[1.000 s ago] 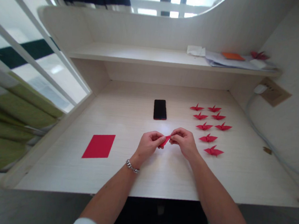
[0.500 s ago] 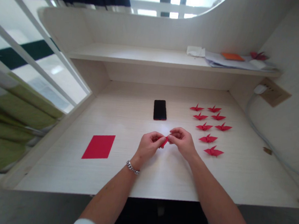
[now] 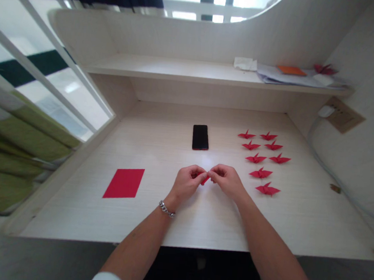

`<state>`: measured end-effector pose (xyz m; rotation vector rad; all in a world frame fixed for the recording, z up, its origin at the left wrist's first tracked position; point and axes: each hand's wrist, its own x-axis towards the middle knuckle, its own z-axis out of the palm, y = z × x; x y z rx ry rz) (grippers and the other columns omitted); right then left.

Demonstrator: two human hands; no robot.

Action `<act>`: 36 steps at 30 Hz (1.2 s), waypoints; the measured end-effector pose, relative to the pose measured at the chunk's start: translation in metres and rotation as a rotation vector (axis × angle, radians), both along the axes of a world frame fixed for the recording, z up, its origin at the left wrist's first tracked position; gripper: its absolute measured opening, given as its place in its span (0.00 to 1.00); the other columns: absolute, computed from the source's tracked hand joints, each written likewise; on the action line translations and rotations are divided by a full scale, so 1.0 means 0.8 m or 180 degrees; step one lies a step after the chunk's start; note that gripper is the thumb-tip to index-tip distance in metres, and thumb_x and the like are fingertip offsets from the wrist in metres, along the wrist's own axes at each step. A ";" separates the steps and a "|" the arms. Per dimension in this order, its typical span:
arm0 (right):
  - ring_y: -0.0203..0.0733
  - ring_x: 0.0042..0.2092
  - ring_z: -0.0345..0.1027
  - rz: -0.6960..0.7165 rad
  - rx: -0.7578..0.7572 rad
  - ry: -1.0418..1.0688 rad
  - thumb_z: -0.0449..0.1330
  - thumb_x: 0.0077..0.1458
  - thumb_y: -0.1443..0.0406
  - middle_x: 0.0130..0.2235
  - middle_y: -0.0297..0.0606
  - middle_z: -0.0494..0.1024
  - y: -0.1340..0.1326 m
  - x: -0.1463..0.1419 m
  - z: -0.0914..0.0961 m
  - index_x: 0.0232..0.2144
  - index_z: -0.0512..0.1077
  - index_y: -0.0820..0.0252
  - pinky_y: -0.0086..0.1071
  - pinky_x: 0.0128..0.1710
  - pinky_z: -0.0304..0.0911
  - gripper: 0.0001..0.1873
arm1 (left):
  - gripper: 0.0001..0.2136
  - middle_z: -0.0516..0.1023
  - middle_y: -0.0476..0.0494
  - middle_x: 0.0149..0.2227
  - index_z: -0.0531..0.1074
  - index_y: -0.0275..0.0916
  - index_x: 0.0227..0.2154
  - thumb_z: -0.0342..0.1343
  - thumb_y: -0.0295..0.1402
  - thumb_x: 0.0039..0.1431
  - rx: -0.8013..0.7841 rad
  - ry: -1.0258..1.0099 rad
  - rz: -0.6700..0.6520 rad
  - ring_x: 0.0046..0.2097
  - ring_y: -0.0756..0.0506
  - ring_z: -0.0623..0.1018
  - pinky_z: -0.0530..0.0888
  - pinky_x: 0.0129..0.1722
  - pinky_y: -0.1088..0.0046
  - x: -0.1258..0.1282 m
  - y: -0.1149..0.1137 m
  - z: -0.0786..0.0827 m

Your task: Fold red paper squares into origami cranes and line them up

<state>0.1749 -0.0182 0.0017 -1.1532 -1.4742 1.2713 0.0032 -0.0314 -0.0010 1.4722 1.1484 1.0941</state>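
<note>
Folded piece [image 3: 204, 181], square sheet [image 3: 124, 183]: matt paper. Phone [image 3: 200, 137]: glossy. Bracelet [image 3: 167, 209]: shiny metal. Desk [image 3: 160, 141]: smooth, wood-grained.

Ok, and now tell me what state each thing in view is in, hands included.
Left hand: closed on the small red piece
Right hand: fingertips pinching the same piece
Small red piece: folded, partly hidden by fingers
Red sheet: flat, unfolded
Eight red cranes: folded, wings spread
Phone: lying flat, screen dark
White plug: plugged into the wall outlet
Bracelet: worn on left wrist
</note>
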 end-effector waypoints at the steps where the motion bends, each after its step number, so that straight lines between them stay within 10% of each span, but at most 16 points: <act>1: 0.36 0.25 0.66 0.0012 0.0106 -0.0232 0.63 0.48 0.57 0.23 0.34 0.74 -0.001 -0.001 -0.001 0.27 0.73 0.61 0.29 0.25 0.62 0.11 | 0.13 0.78 0.43 0.26 0.76 0.35 0.27 0.59 0.42 0.53 -0.0008 0.0021 -0.0014 0.28 0.48 0.74 0.70 0.28 0.74 -0.001 0.000 -0.001; 13: 0.36 0.24 0.64 -0.0171 0.0302 -0.0660 0.59 0.51 0.62 0.21 0.32 0.73 -0.003 -0.004 -0.002 0.25 0.72 0.59 0.28 0.25 0.57 0.07 | 0.13 0.78 0.42 0.24 0.76 0.33 0.23 0.68 0.39 0.41 -0.0889 -0.0620 0.0280 0.26 0.49 0.75 0.69 0.25 0.75 -0.003 0.013 -0.011; 36: 0.35 0.27 0.64 0.0184 0.0456 -0.1103 0.57 0.52 0.62 0.25 0.34 0.74 -0.004 0.000 0.000 0.28 0.74 0.61 0.28 0.27 0.57 0.09 | 0.10 0.78 0.44 0.28 0.76 0.36 0.29 0.56 0.38 0.56 0.0180 0.0507 -0.0150 0.30 0.48 0.74 0.70 0.31 0.74 -0.006 0.006 -0.014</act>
